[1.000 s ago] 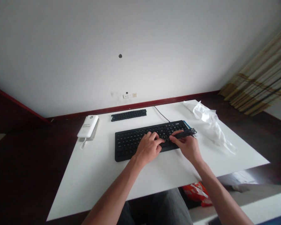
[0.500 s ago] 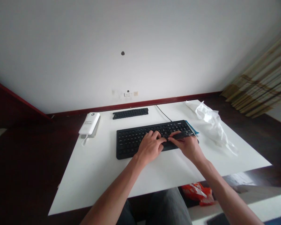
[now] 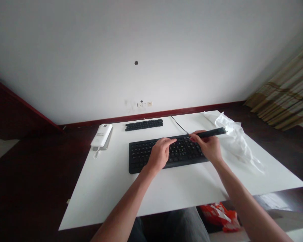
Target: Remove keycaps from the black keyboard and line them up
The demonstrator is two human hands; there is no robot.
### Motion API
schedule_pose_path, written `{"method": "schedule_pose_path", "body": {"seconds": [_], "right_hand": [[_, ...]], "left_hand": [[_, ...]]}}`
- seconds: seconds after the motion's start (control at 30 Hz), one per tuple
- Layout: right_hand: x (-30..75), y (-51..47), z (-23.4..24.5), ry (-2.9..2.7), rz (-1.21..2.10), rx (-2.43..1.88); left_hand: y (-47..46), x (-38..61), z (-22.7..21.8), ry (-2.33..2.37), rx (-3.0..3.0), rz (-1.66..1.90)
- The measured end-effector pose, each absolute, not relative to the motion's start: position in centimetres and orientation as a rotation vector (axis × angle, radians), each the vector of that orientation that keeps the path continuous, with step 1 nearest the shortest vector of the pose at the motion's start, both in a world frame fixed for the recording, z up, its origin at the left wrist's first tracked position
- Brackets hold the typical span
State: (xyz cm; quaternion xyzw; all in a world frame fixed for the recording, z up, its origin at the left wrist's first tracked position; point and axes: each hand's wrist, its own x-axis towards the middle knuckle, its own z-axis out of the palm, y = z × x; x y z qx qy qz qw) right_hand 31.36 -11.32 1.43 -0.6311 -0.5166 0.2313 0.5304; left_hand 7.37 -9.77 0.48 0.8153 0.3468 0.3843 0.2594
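Note:
A black keyboard (image 3: 141,158) lies on the white table, some of its right-hand part hidden behind my hands. My left hand (image 3: 160,153) is over the middle of it with the fingers stretched to the right, holding nothing I can see. Gripped in my right hand (image 3: 208,146) is a slim dark brush (image 3: 213,132), its bristly-looking end pointing right. The right fingertips are at the keyboard's upper right edge, near the cable (image 3: 179,125); whether they pinch anything else I cannot tell.
A separate black block of keys (image 3: 143,124) lies at the back of the white table (image 3: 98,188). A white power bank (image 3: 101,134) with a short cable sits at the left. Crumpled white plastic (image 3: 238,139) lies at the right. An orange bag (image 3: 221,215) is below the front edge.
My right hand has moved up and away from the lower keys to the keyboard's top edge, the brush now reaching further right. My left hand has lifted its fingers and straightened them.

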Motion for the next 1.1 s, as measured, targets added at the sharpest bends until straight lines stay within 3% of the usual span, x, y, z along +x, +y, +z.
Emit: {"method": "schedule_pose_path", "body": {"seconds": [0.17, 0.3, 0.7, 1.1], "right_hand": [[31.8, -4.4, 3.2, -1.243, 0.564, -1.352], [32.7, -1.1, 1.9, -1.202, 0.525, -1.336], [33.6, -1.3, -1.0, -1.296, 0.495, -1.445], [33.9, -1.3, -1.2, -1.278, 0.527, -1.440]], "left_hand": [[-9.1, 6.5, 0.6, 1.060, 2.078, 1.133], [-8.5, 6.0, 0.1, 1.088, 2.037, 1.142], [-5.9, 4.4, 1.0, 1.433, 2.127, 1.029], [-0.5, 5.4, -0.3, 1.353, 2.434, 0.711]]}}
